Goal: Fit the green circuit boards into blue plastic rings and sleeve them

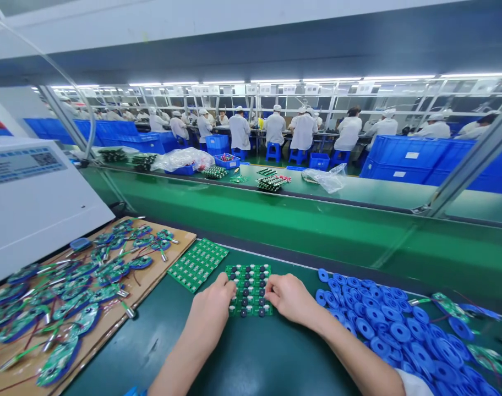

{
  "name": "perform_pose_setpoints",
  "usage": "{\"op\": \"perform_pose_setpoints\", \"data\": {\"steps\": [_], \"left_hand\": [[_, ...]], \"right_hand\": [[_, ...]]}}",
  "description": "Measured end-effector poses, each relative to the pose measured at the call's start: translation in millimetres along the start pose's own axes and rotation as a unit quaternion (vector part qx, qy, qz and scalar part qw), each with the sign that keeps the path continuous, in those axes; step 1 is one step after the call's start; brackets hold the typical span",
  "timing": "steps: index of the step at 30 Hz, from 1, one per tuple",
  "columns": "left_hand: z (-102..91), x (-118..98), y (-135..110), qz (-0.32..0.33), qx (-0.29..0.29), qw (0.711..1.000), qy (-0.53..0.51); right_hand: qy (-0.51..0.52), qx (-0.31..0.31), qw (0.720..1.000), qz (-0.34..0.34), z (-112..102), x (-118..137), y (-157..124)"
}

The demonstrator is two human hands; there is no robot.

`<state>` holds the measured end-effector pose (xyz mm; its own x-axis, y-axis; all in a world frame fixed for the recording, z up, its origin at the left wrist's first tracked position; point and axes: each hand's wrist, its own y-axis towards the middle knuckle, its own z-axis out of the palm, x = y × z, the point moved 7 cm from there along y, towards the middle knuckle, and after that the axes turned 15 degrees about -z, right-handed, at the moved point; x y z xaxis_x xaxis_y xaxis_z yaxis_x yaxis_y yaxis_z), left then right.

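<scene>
The green circuit board panel [250, 290] is flat and has rows of small dark round parts. It lies between your two hands. Your left hand [209, 308] and right hand [290, 300] are palm down and half closed, fingers curved on its side edges; I cannot tell if they grip. Just beyond your left hand lies a bare green panel [198, 265]. Right of your right hand are piled blue rings [378, 330].

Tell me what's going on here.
A person's left hand and right hand rest on either side of a green circuit board panel studded with round black components. A second green panel lies beside it, blue rings are heaped right, and wired round boards sit on a wooden tray left. Workers in white sit beyond.
</scene>
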<state>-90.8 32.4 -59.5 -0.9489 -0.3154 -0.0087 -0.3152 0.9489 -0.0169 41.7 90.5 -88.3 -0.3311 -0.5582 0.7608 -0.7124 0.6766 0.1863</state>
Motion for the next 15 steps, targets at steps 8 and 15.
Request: {"op": "perform_pose_setpoints", "data": {"steps": [8, 15], "left_hand": [[-19.1, 20.2, -1.1, 0.012, 0.024, 0.995, -0.094], [-15.1, 3.7, -11.8, 0.042, 0.044, 0.996, -0.061]], "right_hand": [[0.280, -0.090, 0.956, 0.004, -15.5, -6.6, 8.8], [0.215, -0.014, 0.976, 0.007, -12.5, 2.7, 5.4]]}}
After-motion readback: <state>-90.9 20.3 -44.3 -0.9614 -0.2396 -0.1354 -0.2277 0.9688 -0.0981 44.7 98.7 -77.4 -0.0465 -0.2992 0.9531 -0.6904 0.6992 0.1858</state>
